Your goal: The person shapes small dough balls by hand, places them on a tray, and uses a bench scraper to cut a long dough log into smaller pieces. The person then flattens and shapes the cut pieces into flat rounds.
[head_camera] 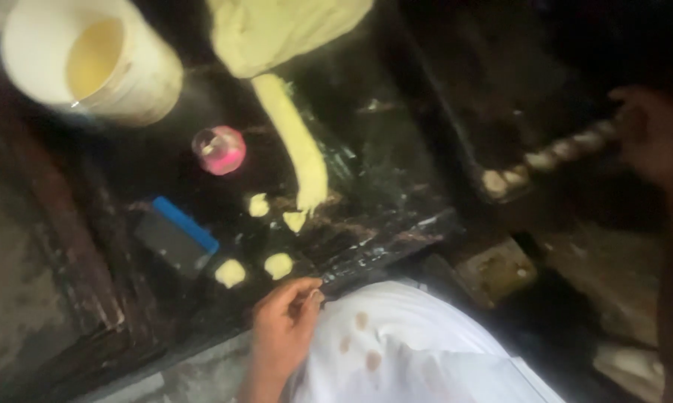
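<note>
We see the left hand [286,322] loosely curled at the near edge of the dark worktop [396,186], just below four cut yellow dough pieces [278,265]. Right hand [653,134] reaches right of the worktop, touching a row of pale dough balls [545,160], grip unclear.

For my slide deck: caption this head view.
Left hand near cut dough pieces on a dark worktop; right hand beside dough balls.
</note>
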